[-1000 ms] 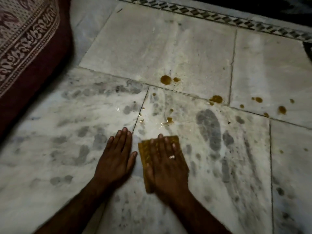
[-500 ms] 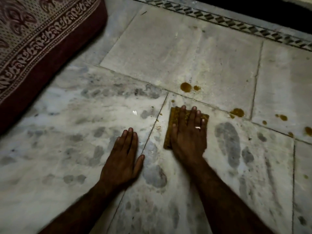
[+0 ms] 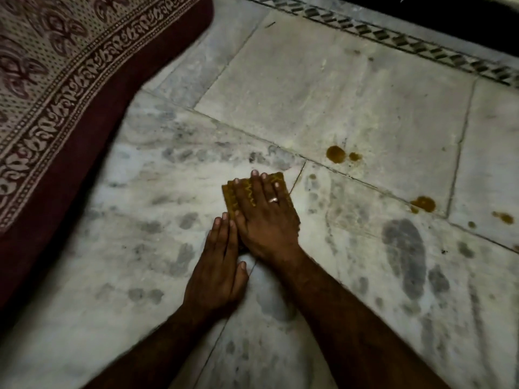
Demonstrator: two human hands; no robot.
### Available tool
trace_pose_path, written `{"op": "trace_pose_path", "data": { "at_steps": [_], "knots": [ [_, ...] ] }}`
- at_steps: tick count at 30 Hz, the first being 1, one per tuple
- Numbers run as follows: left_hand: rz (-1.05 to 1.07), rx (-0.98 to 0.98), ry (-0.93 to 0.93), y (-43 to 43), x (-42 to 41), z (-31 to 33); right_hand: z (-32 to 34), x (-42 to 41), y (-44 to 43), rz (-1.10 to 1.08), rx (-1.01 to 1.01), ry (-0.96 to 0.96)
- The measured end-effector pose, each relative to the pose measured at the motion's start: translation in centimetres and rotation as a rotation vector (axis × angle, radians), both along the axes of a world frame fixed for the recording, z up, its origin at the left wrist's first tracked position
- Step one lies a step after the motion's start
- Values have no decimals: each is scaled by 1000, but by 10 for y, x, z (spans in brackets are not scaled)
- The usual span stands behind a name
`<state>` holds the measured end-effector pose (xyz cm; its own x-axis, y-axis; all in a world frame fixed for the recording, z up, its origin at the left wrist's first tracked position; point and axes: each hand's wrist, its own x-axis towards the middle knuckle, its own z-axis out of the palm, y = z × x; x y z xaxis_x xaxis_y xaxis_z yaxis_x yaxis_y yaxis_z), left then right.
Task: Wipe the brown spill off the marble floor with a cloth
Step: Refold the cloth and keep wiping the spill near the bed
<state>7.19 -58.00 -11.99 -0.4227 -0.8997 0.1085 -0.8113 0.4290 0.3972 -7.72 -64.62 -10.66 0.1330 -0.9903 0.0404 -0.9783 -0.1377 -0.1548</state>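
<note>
Looking down through the head camera, you see your right hand (image 3: 262, 217) spread flat, fingers extended, pressing a folded yellow-brown cloth (image 3: 276, 182) onto the marble floor (image 3: 323, 88); it pins the cloth under the palm rather than gripping it. A ring (image 3: 273, 199) sits on one finger of that hand. The cloth lies just left of a seam between two slabs, with its far edge and left edge showing past your fingertips. Your left hand (image 3: 217, 265) rests open and flat on the floor, holding nothing, its fingertips touching the near side of your right hand.

Brown spill drops (image 3: 335, 154) lie on the paler slab beyond and to the right of the cloth, apart from it. A second brown patch (image 3: 425, 204) sits farther right near another seam, and smaller brown spots (image 3: 504, 217) lie close to the right edge. Grey smudges (image 3: 404, 254) mark the slab under and right of your right forearm. A patterned maroon rug (image 3: 56, 88) covers the upper left, well apart from the cloth. A dark inlaid border strip (image 3: 393, 37) runs along the top.
</note>
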Motion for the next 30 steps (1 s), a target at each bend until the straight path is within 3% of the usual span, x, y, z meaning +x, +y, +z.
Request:
{"op": "trace_pose_path", "data": {
  "at_steps": [4,8,13,18,21,25,30],
  "knots": [
    [-4,-14,17,0,3,-2,3,-15,47,195,48,-1],
    [-9,-21,-44,1,3,-2,7,-60,117,228,41,30],
    [4,2,-103,1,-1,-1,6,-115,110,-40,119,78],
    [5,17,-142,0,-3,2,4,-76,28,-257,106,53],
    [9,24,-101,1,-1,4,4,-35,17,-151,79,28],
    [-28,29,-55,1,3,3,4,-12,82,134,42,-38],
    [-22,55,-135,1,-1,2,5,-85,157,130,-3,-19]
  ]
}}
